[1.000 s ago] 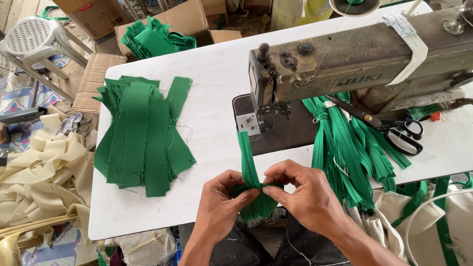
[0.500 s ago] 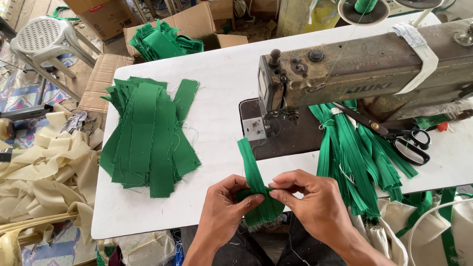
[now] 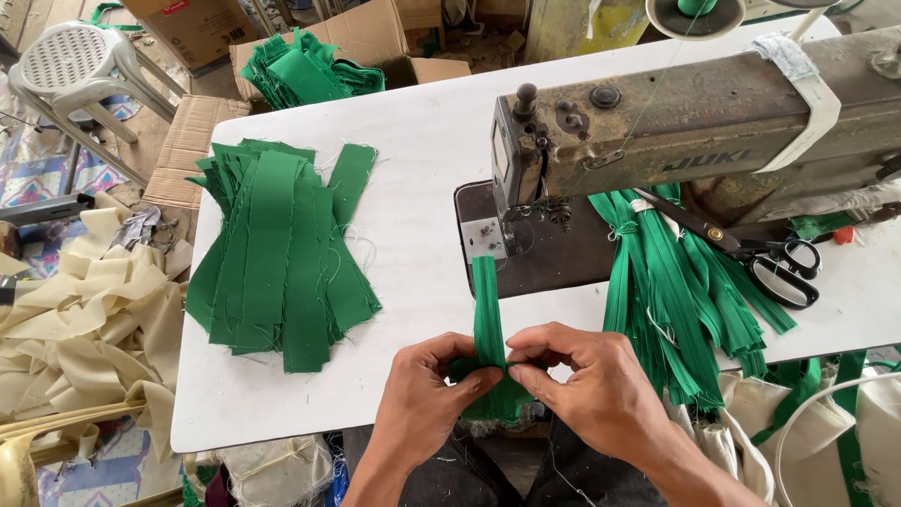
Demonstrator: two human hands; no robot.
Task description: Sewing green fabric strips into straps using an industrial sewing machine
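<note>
At the tabletop [image 3: 413, 141] edge, my left hand [image 3: 427, 399] and right hand [image 3: 587, 390] pinch a green strip [image 3: 488, 314] below the sewing machine [image 3: 676, 127]; light, limp cloth, I judge, best gripped near its folded end.

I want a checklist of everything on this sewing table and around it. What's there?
Surface: white table, bare in the middle.
Job's things: narrow green strip running from the sewing machine towards both hands.
Clutter: pile of green strips; bundle of green zippers; black scissors.
Grippers: left hand and right hand both pinch the green strip's near end.
Cables: nothing seen; only a thin thread from the green spool.
Surroundings: cream fabric heap, cardboard boxes, white plastic stool.
</note>
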